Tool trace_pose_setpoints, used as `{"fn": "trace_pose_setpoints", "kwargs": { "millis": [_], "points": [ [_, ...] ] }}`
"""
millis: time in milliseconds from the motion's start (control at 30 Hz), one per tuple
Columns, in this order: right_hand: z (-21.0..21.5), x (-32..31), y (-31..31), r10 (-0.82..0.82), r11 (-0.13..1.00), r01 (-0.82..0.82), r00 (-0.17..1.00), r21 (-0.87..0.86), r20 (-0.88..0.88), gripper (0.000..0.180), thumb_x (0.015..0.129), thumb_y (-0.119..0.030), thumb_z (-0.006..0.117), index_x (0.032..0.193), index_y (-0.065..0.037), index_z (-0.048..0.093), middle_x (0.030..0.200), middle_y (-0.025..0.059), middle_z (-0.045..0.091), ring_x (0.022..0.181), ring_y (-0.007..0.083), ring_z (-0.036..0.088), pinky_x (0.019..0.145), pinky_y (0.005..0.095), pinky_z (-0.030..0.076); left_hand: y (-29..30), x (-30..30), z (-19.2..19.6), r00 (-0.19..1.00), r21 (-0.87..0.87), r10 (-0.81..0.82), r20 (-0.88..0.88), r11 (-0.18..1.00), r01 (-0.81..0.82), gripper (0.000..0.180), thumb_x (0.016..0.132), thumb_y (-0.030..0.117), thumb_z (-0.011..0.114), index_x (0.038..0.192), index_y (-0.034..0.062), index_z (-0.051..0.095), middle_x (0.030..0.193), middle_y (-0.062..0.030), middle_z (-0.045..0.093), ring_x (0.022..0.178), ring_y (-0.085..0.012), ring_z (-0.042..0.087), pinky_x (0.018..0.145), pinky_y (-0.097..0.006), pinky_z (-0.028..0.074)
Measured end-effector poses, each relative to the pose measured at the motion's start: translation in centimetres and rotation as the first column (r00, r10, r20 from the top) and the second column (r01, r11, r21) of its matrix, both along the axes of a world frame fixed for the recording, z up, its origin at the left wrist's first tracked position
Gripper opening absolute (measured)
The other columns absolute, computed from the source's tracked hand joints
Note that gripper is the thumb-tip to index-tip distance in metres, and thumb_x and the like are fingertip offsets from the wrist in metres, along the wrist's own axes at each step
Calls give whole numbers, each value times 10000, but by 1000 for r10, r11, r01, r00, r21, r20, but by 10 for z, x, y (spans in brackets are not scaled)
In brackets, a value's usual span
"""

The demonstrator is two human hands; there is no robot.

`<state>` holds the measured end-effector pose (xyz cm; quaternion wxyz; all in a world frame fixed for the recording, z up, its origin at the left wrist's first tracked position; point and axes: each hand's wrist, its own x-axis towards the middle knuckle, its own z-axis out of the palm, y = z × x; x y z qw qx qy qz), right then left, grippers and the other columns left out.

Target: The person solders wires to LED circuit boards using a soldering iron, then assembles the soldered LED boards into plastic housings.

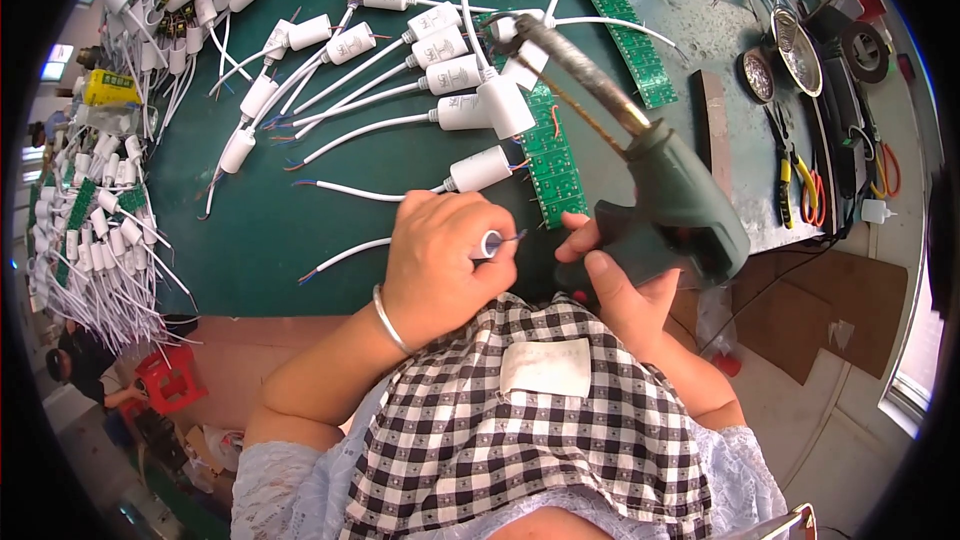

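Note:
My left hand [440, 250] is closed around a short white plastic cylinder [487, 245], its open end facing right with thin wire ends poking out. A white cable [350, 257] lies to the left of that fist, with bare coloured wire tips. In my right hand [625, 290] is the grip of a dark green soldering gun [690, 190]; its metal barrel points up and away to the left. Between and beyond my hands lies a strip of green circuit boards [552, 160]. Just past my left hand rests another white cylinder with a cable [480, 170].
More cabled white cylinders [440, 45] lie in a row across the green tabletop [260, 260]. A second circuit board strip [625, 30] is at the back. Heaps of assembled parts [100, 230] line the left. Metal bowls [797, 52], pliers [790, 175] and scissors [815, 195] sit at right.

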<state>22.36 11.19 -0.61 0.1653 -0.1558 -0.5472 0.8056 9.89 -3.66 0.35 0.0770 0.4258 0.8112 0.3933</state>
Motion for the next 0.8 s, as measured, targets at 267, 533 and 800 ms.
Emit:
{"fn": "trace_pose_setpoints", "kwargs": {
  "millis": [267, 533, 800],
  "points": [
    [-14, -5, -9, -259, 961, 220, 930, -170, -260, 465, 882, -32, 577, 1305, -40, 385, 975, 127, 565, 903, 215, 576, 1005, 581, 402, -13, -9, -5, 970, -77, 81, -229, 992, -101, 100, 723, 65, 653, 789, 112, 594, 1300, -100, 543, 1280, -370, 385, 1048, -448, 244],
    [-17, -4, -5, -276, 950, 226, 932, -216, -236, 631, 894, -67, 581, 1420, -90, 233, 982, 125, 555, 906, 214, 571, 954, 572, 456, 21, -18, -7, 951, -80, 17, -308, 996, -44, 60, 725, 100, 670, 753, 115, 619, 1455, -115, 373, 1371, -391, 227, 1079, -475, 143],
    [-6, 36, 23, -249, 960, 261, 961, 103, -117, 626, 896, -260, 607, 1424, -131, 297, 1100, 126, 534, 736, 202, 597, 804, 478, 546, 28, -22, -8, 959, -81, 1, -283, 996, -24, 58, 720, 94, 666, 739, 104, 612, 1471, -127, 352, 1381, -403, 209, 1069, -501, 145]
  ]
}}
